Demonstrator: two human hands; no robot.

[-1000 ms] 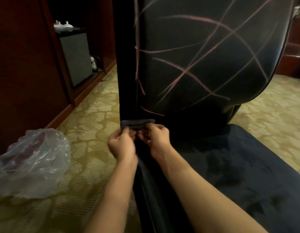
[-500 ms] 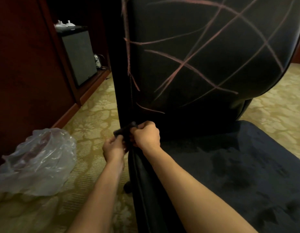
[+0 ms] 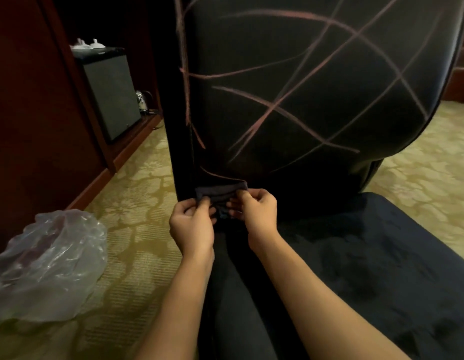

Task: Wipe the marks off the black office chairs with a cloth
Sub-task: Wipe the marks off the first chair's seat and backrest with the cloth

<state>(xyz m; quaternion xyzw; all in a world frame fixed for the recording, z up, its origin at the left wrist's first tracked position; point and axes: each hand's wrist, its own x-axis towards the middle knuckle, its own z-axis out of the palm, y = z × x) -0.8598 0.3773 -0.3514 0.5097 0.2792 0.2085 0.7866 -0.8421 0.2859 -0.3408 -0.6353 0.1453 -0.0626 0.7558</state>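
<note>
The dark cloth (image 3: pixel 220 194) is stretched between both hands, low against the marked chair back (image 3: pixel 316 87). The left hand (image 3: pixel 192 224) and right hand (image 3: pixel 254 211) each pinch an end with curled fingers, apparently folding it. A plastic bag (image 3: pixel 46 263) lies well left of the hands.

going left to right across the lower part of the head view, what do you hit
Clear plastic bag → patterned carpet → left hand → dark cloth → right hand → black chair seat

The chair back (image 3: pixel 316 87) runs past the top edge (cloth (image 3: pixel 220 194) partly hidden by fingers).
</note>
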